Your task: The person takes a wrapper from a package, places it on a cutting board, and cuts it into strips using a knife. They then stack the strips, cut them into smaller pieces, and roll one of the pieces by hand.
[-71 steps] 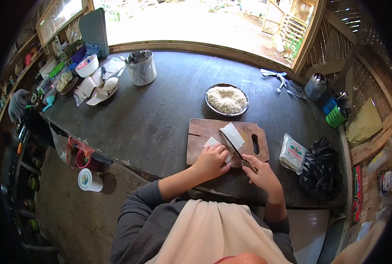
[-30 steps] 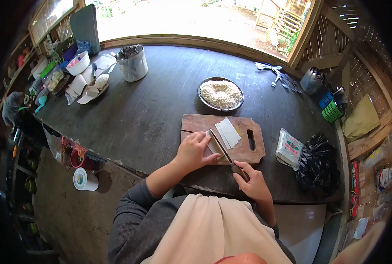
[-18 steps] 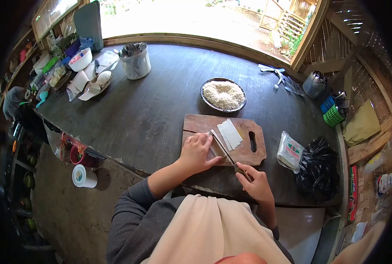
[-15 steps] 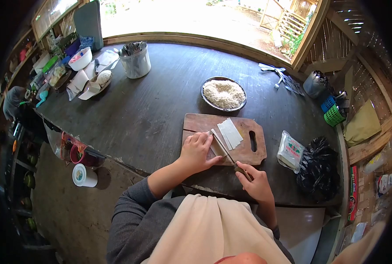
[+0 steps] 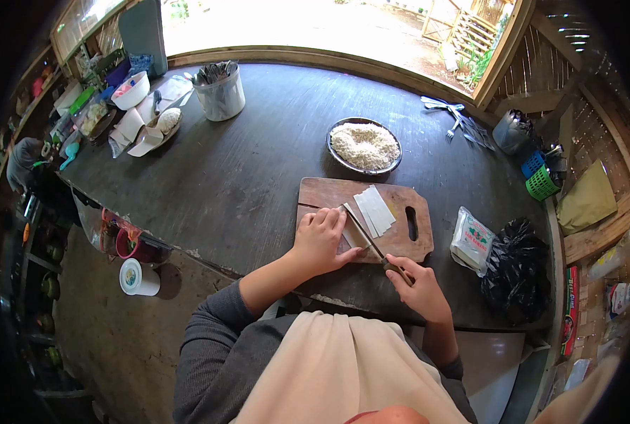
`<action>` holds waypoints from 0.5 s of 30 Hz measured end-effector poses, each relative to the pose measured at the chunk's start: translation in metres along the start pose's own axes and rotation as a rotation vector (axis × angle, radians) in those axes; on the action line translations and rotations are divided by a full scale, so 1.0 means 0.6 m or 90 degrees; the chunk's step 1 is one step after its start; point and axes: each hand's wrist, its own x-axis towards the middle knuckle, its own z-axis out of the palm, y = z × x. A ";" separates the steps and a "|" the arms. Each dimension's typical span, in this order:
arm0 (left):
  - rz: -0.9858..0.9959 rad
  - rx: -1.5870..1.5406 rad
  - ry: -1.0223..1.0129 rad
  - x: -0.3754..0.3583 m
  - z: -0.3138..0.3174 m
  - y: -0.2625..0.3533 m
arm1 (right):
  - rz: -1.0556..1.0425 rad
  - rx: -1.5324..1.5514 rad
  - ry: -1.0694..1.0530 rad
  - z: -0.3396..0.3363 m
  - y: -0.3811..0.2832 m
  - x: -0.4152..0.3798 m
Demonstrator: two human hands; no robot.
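Note:
A wooden cutting board (image 5: 419, 251) with a slot handle lies at the near edge of the dark table. My left hand (image 5: 320, 240) presses a pale flat sheet (image 5: 352, 237) onto the board, fingers close together and thumb at its near edge. In my right hand (image 5: 419, 286) is the handle of a knife (image 5: 371, 244), whose blade lies across the sheet just right of my left fingers. Thin white strips (image 5: 375, 210) rest fanned out on the board, right of the blade. Beyond the board is a round dish (image 5: 365, 145) of whitish crumbly food.
A clear tub of cutlery (image 5: 220, 95) stands at the back left, near bowls and a plate (image 5: 161, 134). Right of the board lie a white packet (image 5: 472, 244) and a black plastic bag (image 5: 516, 272). Another person (image 5: 27, 166) is at the far left.
The knife and my right hand have moved slightly right and toward me. The whole view has shifted a little. My left hand still holds the sheet.

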 end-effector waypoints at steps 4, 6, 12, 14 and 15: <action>-0.005 0.010 -0.022 0.002 -0.002 0.001 | -0.043 0.009 0.010 -0.003 0.014 -0.007; -0.007 0.016 -0.029 0.003 -0.003 0.002 | -0.069 0.014 0.013 -0.005 0.022 -0.014; -0.015 0.011 -0.018 0.002 -0.003 0.001 | -0.111 -0.026 0.043 -0.011 0.038 -0.041; -0.002 0.032 0.029 -0.003 -0.004 0.002 | -0.115 -0.017 0.056 -0.008 0.036 -0.046; 0.001 0.034 0.030 -0.007 -0.003 0.000 | -0.116 -0.016 0.059 -0.009 0.036 -0.046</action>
